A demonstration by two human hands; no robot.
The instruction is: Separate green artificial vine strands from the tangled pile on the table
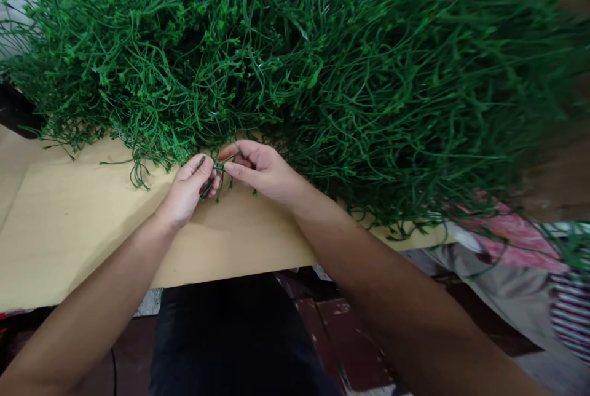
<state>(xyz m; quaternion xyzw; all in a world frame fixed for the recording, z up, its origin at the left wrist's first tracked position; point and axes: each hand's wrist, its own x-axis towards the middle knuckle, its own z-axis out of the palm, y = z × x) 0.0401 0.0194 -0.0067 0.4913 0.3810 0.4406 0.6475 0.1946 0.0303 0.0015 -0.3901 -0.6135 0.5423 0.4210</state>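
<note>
A large heap of green plastic stems [258, 58], thin and branching with small leafy tips, spreads across the back of the table. At its front edge, my left hand [191, 184] is closed around a few green stems [220, 168], with the thumb on top. Close by on the right, my right hand [258, 168] has its thumb and forefinger pinched at the same stems. Some stem ends poke out between the two hands and hang below them. The inner fingers of both hands are partly hidden.
The tan tabletop [230, 245] runs along the front, its near edge just before my dark-clothed lap [235, 334]. A dark object [18, 110] stands at the left. At the right are brown cardboard [557, 168], pink cloth [511, 236] and part of another person in striped clothing [571, 310].
</note>
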